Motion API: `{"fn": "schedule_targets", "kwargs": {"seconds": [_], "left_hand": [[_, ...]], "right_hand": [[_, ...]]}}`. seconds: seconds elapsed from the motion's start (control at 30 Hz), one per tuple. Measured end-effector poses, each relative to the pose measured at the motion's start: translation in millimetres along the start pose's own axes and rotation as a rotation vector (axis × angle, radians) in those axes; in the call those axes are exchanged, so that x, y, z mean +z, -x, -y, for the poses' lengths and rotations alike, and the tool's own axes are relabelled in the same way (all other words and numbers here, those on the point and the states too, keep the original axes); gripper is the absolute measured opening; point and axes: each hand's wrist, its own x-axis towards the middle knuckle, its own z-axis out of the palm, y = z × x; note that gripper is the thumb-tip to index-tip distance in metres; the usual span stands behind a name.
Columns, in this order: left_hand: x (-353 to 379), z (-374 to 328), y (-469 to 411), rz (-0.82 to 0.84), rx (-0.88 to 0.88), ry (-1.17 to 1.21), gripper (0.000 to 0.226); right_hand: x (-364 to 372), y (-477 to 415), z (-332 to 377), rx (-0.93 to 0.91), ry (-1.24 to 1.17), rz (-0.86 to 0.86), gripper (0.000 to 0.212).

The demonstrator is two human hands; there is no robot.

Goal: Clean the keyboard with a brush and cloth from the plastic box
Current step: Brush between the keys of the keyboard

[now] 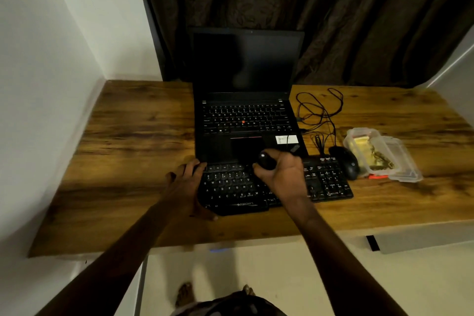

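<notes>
A black external keyboard (325, 182) lies on the wooden desk in front of an open laptop. My left hand (187, 182) rests on the keyboard's left end, fingers spread over its edge. My right hand (282, 174) hovers over the middle of the keyboard, closed around a dark rounded brush handle (266, 160); the bristles are hidden under my palm. A clear plastic box (382, 155) stands open to the right, with a yellowish cloth (364, 147) inside.
The open black laptop (246, 100) stands just behind the keyboard. A black mouse (345, 161) sits between keyboard and box, its tangled cables (318, 113) behind it. A small orange item (377, 176) lies by the box. A white wall closes the left side.
</notes>
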Motion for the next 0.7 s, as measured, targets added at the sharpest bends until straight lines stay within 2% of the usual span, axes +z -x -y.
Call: {"fn": "schedule_targets", "kwargs": {"seconds": [0.13, 0.27, 0.37, 0.5, 0.7], "left_hand": [[0, 1, 1, -0.003, 0.003, 0.022, 0.155], [-3, -1, 3, 0.022, 0.0, 0.059, 0.158], [-9, 6, 4, 0.07, 0.012, 0.138, 0.161], [-16, 23, 10, 0.11, 0.048, 0.263, 0.159], [-14, 35, 8, 0.071, 0.122, 0.263, 0.174]], "right_hand": [[11, -5, 6, -0.011, -0.107, 0.027, 0.008], [-9, -21, -14, 0.094, 0.03, -0.1, 0.017], [-12, -25, -12, 0.095, 0.14, -0.166, 0.021], [13, -23, 15, 0.024, 0.137, -0.077, 0.02], [52, -20, 48, -0.078, -0.077, 0.052, 0.007]]}}
